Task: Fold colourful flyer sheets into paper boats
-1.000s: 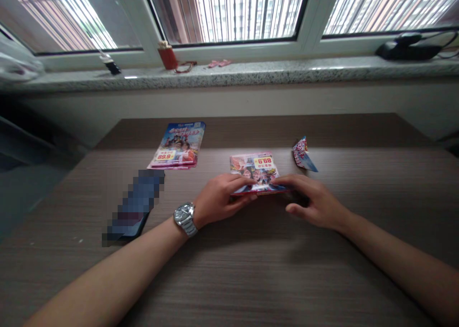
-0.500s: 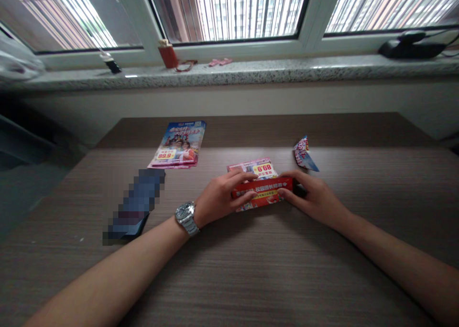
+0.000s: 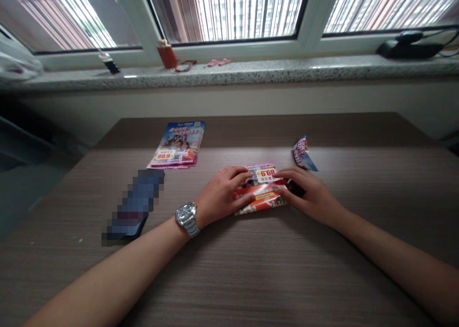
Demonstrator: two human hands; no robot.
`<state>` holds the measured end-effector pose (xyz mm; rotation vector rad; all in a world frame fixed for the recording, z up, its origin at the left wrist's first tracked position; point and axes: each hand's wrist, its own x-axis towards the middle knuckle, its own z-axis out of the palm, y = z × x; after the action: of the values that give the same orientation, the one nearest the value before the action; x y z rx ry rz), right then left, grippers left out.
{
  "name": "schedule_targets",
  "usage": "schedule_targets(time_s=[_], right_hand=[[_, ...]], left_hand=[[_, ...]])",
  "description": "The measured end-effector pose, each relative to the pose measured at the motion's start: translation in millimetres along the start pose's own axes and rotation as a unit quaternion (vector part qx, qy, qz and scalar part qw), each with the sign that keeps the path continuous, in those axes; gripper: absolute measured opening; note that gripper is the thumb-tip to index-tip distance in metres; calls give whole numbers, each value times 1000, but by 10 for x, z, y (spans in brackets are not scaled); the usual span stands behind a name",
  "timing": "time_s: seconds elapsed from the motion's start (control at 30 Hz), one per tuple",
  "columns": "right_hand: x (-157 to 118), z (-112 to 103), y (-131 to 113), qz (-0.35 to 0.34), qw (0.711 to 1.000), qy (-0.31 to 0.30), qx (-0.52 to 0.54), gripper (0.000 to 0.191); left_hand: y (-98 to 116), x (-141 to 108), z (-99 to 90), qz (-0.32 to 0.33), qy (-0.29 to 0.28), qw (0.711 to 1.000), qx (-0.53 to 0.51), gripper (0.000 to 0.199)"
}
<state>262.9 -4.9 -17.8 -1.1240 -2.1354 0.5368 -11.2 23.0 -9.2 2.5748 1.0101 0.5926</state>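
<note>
A partly folded printed flyer (image 3: 266, 193) lies on the table in front of me, with a red-orange band nearest me and a pink and white part with an upside-down price behind it. My left hand (image 3: 222, 190), with a silver watch on the wrist, grips the flyer's left end between thumb and fingers. At the opposite end, my right hand (image 3: 311, 191) has its thumb on the red band and its fingers on the rear part. The fingers partly cover both ends. Just beyond my right hand stands a small folded paper piece (image 3: 303, 155) in blue and red.
A stack of flyers (image 3: 179, 143) lies at the back left of the wooden table (image 3: 229, 269). Nearer me on the left is a pixelated dark flat object (image 3: 136, 202). On the stone windowsill (image 3: 272, 71) are a red lighter-like item (image 3: 167, 57) and a black power strip (image 3: 409, 49).
The red band has tipped flatter toward me, and more of the flyer's rear part shows. Both hands have stayed at its ends with small finger shifts.
</note>
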Motion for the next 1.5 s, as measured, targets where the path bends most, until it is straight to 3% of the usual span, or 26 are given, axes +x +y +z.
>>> schedule_targets(time_s=[0.33,0.5,0.7,1.23,1.5], right_hand=[[5,41,43,-9,996,-10,-89,38],[5,47,53,-17,995,-15,-101,41],[17,38,36,-14,995,-19,-101,42],[90,16,113,27,999,-15,-27,24],[91,31,82,22,998,-27,-56,44]], left_hand=[[3,7,1,22,-15,1000,-4,41],[9,-1,-12,-18,6,999,34,51],[11,5,-15,-69,14,995,77,61],[-25,29,9,-74,19,994,76,57],[-25,39,4,-91,15,993,71,62]])
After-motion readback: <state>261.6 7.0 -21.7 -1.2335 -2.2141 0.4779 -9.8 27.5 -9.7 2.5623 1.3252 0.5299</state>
